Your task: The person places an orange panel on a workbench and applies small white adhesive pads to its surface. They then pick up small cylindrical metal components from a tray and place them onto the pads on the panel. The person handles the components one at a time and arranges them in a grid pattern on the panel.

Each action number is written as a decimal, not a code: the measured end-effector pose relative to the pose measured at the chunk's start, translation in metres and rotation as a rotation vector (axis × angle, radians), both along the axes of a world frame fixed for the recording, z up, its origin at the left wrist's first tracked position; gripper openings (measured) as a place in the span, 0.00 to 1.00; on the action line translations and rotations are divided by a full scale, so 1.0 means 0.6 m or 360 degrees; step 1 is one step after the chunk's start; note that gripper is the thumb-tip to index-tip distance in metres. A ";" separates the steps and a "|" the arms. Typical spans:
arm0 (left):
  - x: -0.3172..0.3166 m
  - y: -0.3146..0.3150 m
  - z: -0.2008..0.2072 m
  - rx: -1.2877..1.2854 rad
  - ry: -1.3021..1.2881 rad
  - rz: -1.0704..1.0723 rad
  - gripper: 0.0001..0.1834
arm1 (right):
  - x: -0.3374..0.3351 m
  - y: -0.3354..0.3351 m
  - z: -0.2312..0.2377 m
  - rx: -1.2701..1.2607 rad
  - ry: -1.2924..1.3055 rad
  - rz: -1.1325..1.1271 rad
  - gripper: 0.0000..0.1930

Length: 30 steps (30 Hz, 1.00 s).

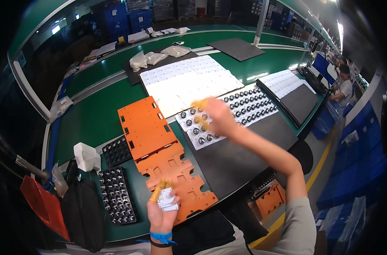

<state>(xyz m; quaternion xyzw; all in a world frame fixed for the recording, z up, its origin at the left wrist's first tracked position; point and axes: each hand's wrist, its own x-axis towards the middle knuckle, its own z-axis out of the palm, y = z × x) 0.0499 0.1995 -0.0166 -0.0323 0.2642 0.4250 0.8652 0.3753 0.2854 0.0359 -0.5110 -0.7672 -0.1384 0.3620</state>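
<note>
My left hand (159,216), palm up with yellow finger covers and a blue band at the wrist, is closed on a small stack of white plates (167,199). It is above the lower part of a hinged orange fixture (178,172). My right hand (216,115), also in yellow finger covers, reaches over the white panel (199,144) set with rows of black round parts (253,103). Motion smears its fingers, and whether anything is between them cannot be made out. The hand hides some of the round parts.
White sheets (180,85) lie beyond the panel, with clear bags (153,58) behind them. A black mat (240,159) lies near me. At left stand a black tray of metallic parts (117,195) and another black tray (116,152). A person (343,87) sits far right.
</note>
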 end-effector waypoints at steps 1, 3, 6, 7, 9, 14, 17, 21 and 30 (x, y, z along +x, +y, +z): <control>-0.004 -0.001 -0.003 -0.0004 -0.0041 -0.0035 0.16 | 0.044 0.045 -0.003 -0.0005 0.0109 -0.0274 0.21; 0.004 -0.006 0.003 0.0045 0.0029 -0.0093 0.17 | 0.175 0.129 -0.043 -0.0116 0.0444 -0.0805 0.25; 0.012 -0.017 0.003 0.0134 0.0152 -0.0064 0.19 | 0.321 0.208 -0.074 -0.0550 0.0619 -0.1406 0.35; 0.008 -0.020 -0.002 0.0145 0.0107 -0.0048 0.19 | 0.341 0.229 -0.093 -0.0600 0.0505 -0.1509 0.36; 0.010 -0.020 0.009 0.0045 0.0080 -0.0049 0.17 | 0.372 0.253 -0.123 -0.0704 0.0266 -0.1735 0.38; 0.016 -0.027 0.048 -0.0153 0.0219 -0.0066 0.16 | 0.403 0.274 -0.150 -0.1155 0.0278 -0.1741 0.34; 0.016 -0.021 0.056 -0.0224 0.0237 -0.0072 0.15 | 0.402 0.272 -0.153 -0.1241 0.0318 -0.1717 0.33; 0.013 -0.023 0.052 -0.0203 0.0182 -0.0103 0.13 | 0.414 0.256 -0.157 -0.1138 0.0246 -0.1609 0.29; 0.000 -0.026 0.037 0.0003 0.0101 -0.0156 0.15 | 0.391 0.277 -0.192 -0.1101 0.0150 -0.1077 0.27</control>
